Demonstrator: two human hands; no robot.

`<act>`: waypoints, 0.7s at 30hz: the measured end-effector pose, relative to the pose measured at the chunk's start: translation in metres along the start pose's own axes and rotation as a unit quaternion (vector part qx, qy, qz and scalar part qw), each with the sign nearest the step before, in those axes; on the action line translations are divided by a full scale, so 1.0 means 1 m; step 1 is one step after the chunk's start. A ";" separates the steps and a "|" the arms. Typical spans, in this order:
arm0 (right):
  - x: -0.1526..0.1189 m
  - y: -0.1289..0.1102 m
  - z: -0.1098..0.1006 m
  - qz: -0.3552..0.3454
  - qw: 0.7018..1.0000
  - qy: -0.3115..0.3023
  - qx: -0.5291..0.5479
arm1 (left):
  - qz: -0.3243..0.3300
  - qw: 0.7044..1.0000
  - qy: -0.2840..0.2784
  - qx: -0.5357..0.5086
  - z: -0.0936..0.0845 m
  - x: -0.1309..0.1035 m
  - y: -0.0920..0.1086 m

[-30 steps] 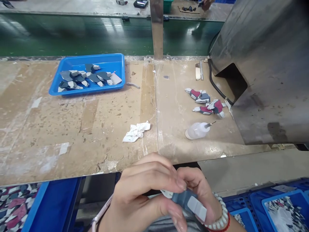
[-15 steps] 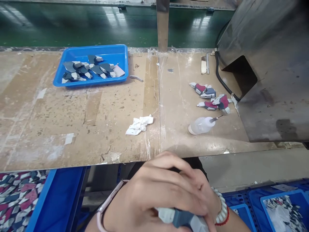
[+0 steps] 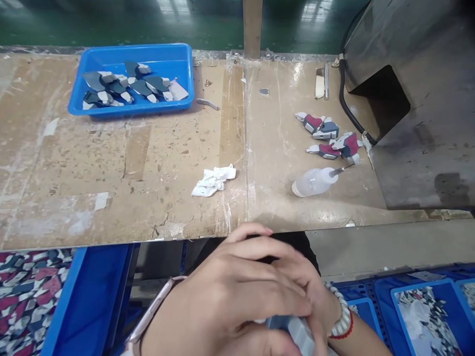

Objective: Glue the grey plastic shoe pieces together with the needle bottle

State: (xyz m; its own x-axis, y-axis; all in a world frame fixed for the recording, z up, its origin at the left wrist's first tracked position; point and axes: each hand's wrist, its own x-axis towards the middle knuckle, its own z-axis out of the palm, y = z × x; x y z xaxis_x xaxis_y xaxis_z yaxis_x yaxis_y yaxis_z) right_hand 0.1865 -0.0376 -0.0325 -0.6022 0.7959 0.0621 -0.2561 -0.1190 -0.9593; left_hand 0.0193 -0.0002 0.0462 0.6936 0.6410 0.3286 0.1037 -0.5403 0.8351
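Note:
My left hand, with a pale band at the wrist, wraps over a dark blue and grey piece at the bottom centre. My right hand, with a pearl bracelet and red string, presses against the same piece from the other side. Fingers of both hands hide most of it. Beyond them on the table lie a crumpled white cloth and a clear needle-tipped bottle on its side.
A blue tray holds several blue and grey pieces. Red, blue and white assemblies lie near a metal housing. Bins of parts stand below, at left and right. A blade-like tool lies farther back.
The view has shifted slightly, so the table items appear higher. My fingers have moved around the piece, and less of it shows now. Both hands remain together on it.

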 end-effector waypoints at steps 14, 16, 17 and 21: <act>0.033 -0.030 -0.018 0.000 0.998 0.019 0.054 | 0.021 0.993 0.105 0.058 -0.002 -0.002 -0.014; 0.040 -0.033 -0.022 0.040 0.999 -0.009 -0.001 | 0.030 0.989 0.127 0.066 -0.003 -0.002 -0.021; 0.045 -0.036 -0.024 0.039 0.999 -0.015 -0.016 | 0.034 0.987 0.137 0.073 -0.004 -0.002 -0.025; 0.063 -0.042 -0.026 0.029 0.999 -0.033 -0.018 | 0.067 0.978 0.182 0.073 -0.007 0.001 -0.042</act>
State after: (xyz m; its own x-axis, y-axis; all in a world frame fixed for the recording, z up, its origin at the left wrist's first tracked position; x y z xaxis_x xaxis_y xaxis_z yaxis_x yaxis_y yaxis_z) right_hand 0.1789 0.0331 0.0048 -0.6643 0.7471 0.0231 -0.1921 -0.1408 -0.9712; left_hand 0.0111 0.0270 0.0150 0.4115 0.6960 0.5884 0.1472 -0.6879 0.7107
